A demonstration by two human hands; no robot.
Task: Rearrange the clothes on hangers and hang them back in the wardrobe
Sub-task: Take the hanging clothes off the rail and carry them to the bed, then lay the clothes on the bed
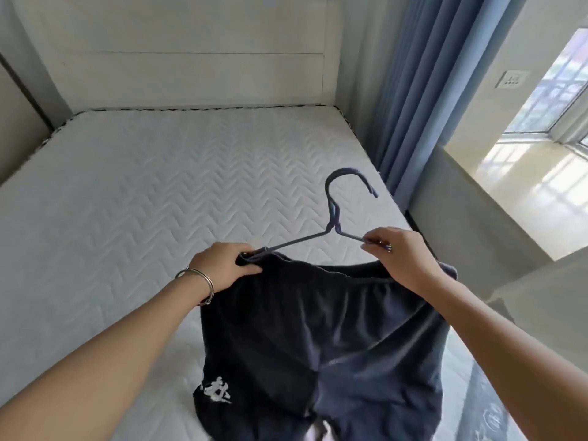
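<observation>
Your left hand [222, 265] grips the waistband of one pair of dark navy shorts [318, 329] together with the left arm of one blue hanger [334, 214]. Your right hand [404, 259] pinches its right arm. Both hang over the near right of one white quilted mattress [159, 186]. A blue curtain [413, 90] hangs far right.

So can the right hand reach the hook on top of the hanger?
Probably yes. The hook sticks up free just above the right hand, nothing between them. That hand pinches the hanger's arm, so it must let go first.
</observation>
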